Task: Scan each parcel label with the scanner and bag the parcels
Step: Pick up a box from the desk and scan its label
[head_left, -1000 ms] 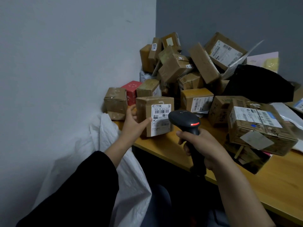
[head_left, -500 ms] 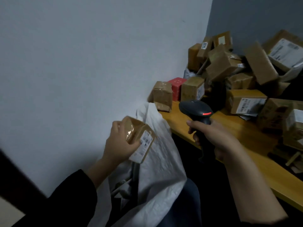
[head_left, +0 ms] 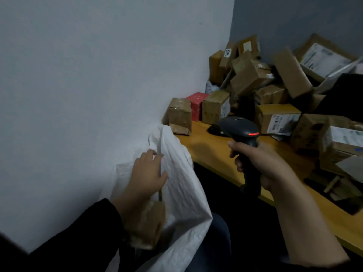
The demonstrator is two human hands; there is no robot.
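Observation:
My right hand (head_left: 257, 160) grips the handle of a black barcode scanner (head_left: 238, 128), whose red light glows, held above the table's near edge. My left hand (head_left: 147, 173) hovers with relaxed fingers over the mouth of a white woven bag (head_left: 182, 173) that stands left of the table. A small brown parcel (head_left: 149, 224), blurred, lies just below my left wrist inside the bag's opening; no finger holds it. Several more cardboard parcels (head_left: 253, 75) are heaped on the table behind the scanner.
The wooden table (head_left: 208, 152) runs from the wall corner toward the lower right. On it stand a red box (head_left: 196, 103), a taped box (head_left: 179, 114) and a labelled box (head_left: 277, 118). A black bag (head_left: 343, 95) lies at the right. The white wall is close on the left.
My left hand carried the labelled parcel from the table over to the bag and let it go; the parcel now drops into the bag. The scanner stayed in my right hand.

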